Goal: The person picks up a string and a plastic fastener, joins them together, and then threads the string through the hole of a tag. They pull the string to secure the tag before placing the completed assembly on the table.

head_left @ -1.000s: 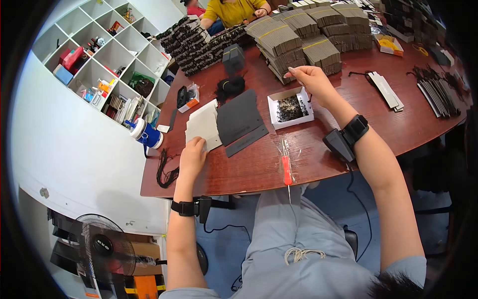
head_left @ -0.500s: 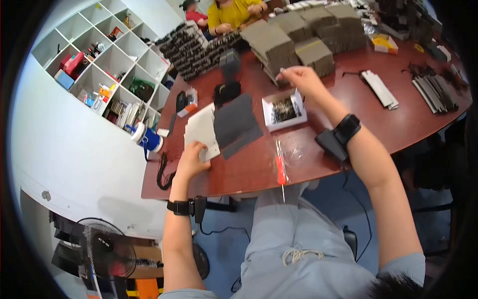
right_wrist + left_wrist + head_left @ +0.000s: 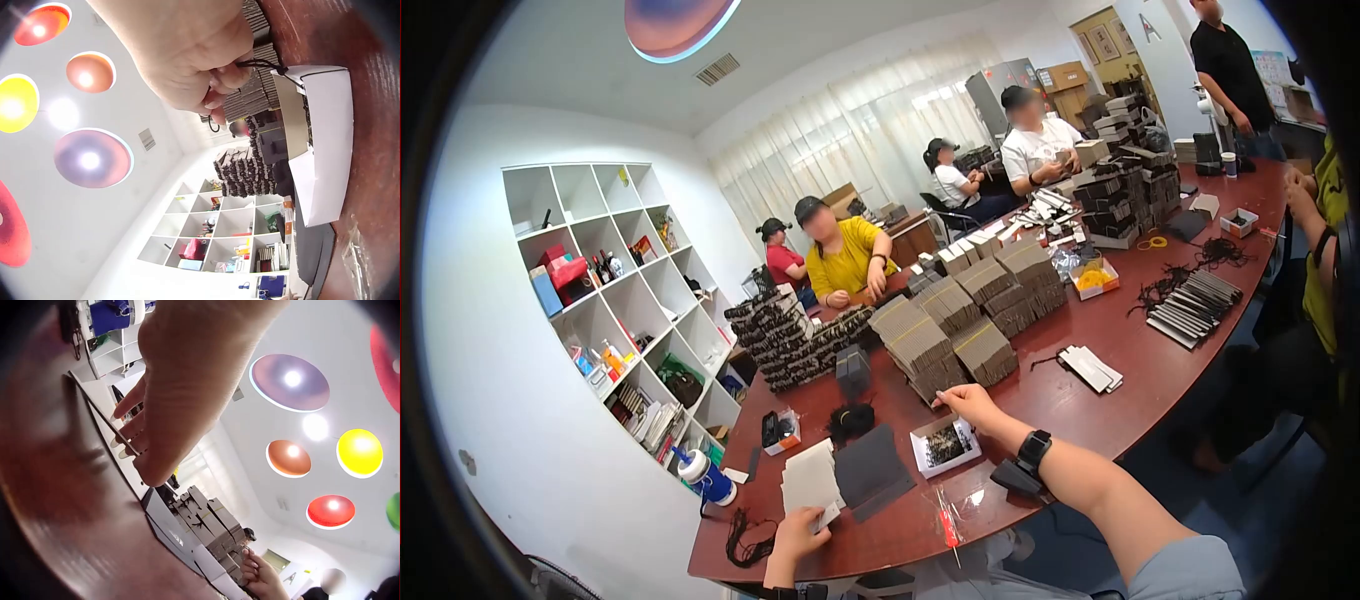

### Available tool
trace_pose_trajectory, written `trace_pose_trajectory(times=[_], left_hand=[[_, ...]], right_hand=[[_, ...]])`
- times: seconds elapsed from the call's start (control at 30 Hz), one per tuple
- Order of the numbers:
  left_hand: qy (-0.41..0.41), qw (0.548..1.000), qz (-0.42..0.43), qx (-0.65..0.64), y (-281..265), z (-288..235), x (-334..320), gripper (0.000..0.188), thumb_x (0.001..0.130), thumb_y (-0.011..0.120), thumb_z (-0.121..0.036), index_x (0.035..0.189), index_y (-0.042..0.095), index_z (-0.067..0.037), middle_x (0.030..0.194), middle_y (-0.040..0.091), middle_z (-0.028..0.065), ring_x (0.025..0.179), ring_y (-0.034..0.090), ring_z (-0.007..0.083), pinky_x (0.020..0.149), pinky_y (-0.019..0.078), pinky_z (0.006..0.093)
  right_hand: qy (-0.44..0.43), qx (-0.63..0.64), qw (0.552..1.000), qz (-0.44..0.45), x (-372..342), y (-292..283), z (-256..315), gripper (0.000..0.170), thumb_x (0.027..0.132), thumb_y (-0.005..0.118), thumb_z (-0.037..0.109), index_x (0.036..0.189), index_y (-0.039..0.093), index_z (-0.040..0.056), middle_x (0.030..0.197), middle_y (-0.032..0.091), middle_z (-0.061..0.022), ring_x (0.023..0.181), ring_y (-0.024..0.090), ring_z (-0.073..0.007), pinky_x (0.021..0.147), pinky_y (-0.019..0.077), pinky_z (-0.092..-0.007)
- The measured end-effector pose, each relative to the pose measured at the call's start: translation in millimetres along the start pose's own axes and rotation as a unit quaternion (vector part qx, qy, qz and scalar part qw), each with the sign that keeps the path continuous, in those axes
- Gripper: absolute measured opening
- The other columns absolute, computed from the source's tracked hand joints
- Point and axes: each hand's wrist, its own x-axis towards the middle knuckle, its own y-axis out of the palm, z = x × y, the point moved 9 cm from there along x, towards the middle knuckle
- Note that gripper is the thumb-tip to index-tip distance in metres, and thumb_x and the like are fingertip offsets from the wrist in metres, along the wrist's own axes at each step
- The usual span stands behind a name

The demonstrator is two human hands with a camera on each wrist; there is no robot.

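My left hand (image 3: 800, 535) pinches the near end of a pale grey card (image 3: 828, 516) at the front of the pale card stack (image 3: 810, 475). In the left wrist view, that card's thin edge runs between thumb and fingers (image 3: 128, 428). Above the small white box (image 3: 920, 455), my right hand (image 3: 972, 408) pinches a black cord (image 3: 262, 63) between thumb and fingertips. A small loop of the cord pokes out beyond the fingertips, and its other part trails to the box. Black and pale bits (image 3: 946, 443) fill the box. Dark grey cards (image 3: 872, 470) lie between box and pale stack.
A red-handled tool (image 3: 949, 528) lies near the table's front edge. Black cords (image 3: 745, 538) are at the left. Banded grey card stacks (image 3: 920, 345) rise behind the box. White tags (image 3: 1090, 369) lie to the right. Several people sit or stand around the table.
The head view has tipped upward, showing more of the room. My left hand has gone from resting on the pale stack to gripping a card's end. My right hand stays over the box.
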Motion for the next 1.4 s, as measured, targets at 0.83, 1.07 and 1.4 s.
trace_pose_trajectory(times=[0.83,1.07,1.4], left_hand=[[0.127,0.985,0.043,-0.107,39.2,-91.2,42.7,0.033,0.065,0.066,-0.016,0.092,0.054,-0.002,0.097,0.052,0.0136,0.09,0.05,0.0308,0.077,0.0409,0.0352],[0.065,0.983,0.074,-0.157,39.2,-79.7,52.0,0.038,0.063,0.066,-0.014,0.097,0.055,-0.003,0.091,0.054,0.0143,0.086,0.052,0.0296,0.076,0.042,0.034],[0.02,0.973,0.174,-0.151,45.0,-74.1,58.8,0.042,0.053,0.068,-0.011,0.094,0.058,-0.006,0.089,0.054,0.0103,0.083,0.054,0.0217,0.074,0.0444,0.0285]], right_hand=[[0.011,-0.085,0.996,-0.007,0.1,-0.9,6.7,0.024,0.081,0.052,0.021,0.075,0.064,0.0004,0.067,0.061,-0.0047,0.061,0.053,-0.0079,0.056,0.0412,-0.0221],[-0.011,-0.088,0.996,-0.006,3.8,-0.5,-1.0,0.024,0.08,0.053,0.021,0.074,0.064,0.0003,0.064,0.061,-0.0045,0.056,0.05,-0.0076,0.053,0.0393,-0.0221],[-0.011,-0.083,0.996,0.001,5.3,3.1,-9.3,0.023,0.079,0.054,0.023,0.075,0.064,0.0021,0.058,0.056,-0.0012,0.055,0.046,-0.0054,0.052,0.0377,-0.0223]])
